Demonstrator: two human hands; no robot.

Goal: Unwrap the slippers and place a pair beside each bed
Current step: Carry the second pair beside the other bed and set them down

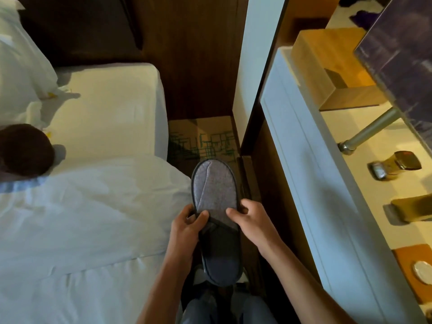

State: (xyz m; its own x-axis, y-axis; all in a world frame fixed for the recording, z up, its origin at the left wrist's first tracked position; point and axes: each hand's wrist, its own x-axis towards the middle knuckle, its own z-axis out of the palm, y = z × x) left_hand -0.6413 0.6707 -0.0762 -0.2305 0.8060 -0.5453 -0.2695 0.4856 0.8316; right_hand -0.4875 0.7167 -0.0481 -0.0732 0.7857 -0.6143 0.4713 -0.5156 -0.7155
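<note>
No readable writing. Left hand (pixel 187 226) and right hand (pixel 251 222) fingers pinching a grey slipper (pixel 216 206) at mid-length, above the floor beside the bed (pixel 93 195).

Dim, warm light; soft focus; wide-angle bending at edges.

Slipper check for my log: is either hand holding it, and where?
Both hands hold the grey slipper at mid-length: the left hand on its left edge, the right hand on its right edge, thumbs on top.
</note>
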